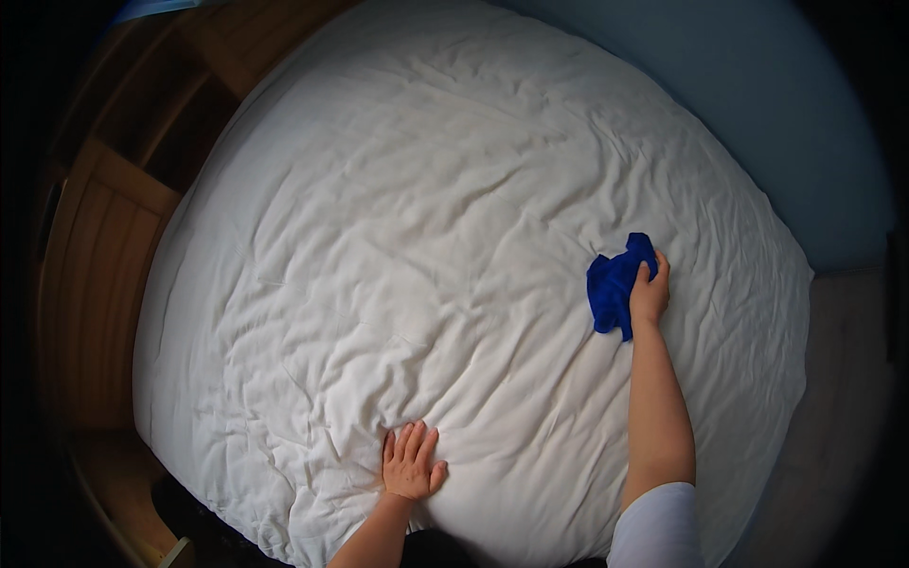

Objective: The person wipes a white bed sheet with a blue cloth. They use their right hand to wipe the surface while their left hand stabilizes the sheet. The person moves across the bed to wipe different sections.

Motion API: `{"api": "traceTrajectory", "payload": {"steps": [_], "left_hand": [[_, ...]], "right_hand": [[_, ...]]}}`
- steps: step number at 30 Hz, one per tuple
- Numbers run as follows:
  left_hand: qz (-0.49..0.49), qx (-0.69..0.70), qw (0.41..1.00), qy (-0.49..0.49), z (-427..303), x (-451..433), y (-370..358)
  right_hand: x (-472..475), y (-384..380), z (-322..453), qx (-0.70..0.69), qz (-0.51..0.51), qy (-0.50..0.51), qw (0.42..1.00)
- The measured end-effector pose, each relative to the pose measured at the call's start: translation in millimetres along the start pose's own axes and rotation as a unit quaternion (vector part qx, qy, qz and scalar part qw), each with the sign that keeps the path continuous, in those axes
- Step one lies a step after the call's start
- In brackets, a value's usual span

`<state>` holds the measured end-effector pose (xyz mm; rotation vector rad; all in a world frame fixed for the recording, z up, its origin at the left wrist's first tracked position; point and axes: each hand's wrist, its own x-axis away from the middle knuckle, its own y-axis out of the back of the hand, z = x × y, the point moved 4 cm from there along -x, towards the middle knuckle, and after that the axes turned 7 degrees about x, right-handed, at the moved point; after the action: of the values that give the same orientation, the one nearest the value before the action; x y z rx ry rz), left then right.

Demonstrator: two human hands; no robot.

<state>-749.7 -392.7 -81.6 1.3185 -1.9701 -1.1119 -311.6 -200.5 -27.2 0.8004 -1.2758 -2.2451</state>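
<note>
A wrinkled white bed sheet (440,284) spreads over the wide bed in front of me. At the right side of the bed, my right hand (652,291) grips a crumpled dark-blue cloth (612,290), which lies against the sheet to the left of the fingers. My left hand (410,465) presses palm down on the sheet near the bed's front edge, fingers spread and nothing in it. Folds in the fabric run from around the left hand up towards the cloth.
Along the left stands wooden furniture (106,277) with panelled fronts and dark open shelves (167,121). A blue-grey wall (746,92) borders the bed at the upper right. Brownish floor (838,369) shows past the right edge.
</note>
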Motion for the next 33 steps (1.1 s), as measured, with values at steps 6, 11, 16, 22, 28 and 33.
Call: {"api": "traceTrajectory", "payload": {"steps": [6,11,16,22,28,33], "left_hand": [[0.005,-0.020,1.000,0.002,0.2,3.5,-3.6],[0.009,-0.026,1.000,0.002,0.7,2.9,-3.7],[0.007,-0.029,0.999,-0.009,1.9,3.2,-3.2],[0.020,-0.013,1.000,-0.008,2.0,4.0,-4.8],[0.008,-0.021,1.000,-0.009,-0.4,1.4,-3.0],[0.017,-0.022,1.000,-0.005,-0.6,0.8,-7.9]], "right_hand": [[-75.4,-48.3,71.2,-0.013,0.048,-0.081,0.995],[16.0,-105.1,206.0,0.062,0.110,0.181,0.975],[215.3,-50.6,255.2,-0.170,0.228,0.389,0.876],[285.0,-13.6,214.4,-0.253,0.573,0.339,0.702],[110.3,-46.3,127.7,-0.427,0.345,-0.074,0.833],[44.6,-66.7,42.2,-0.360,0.303,-0.208,0.857]]}}
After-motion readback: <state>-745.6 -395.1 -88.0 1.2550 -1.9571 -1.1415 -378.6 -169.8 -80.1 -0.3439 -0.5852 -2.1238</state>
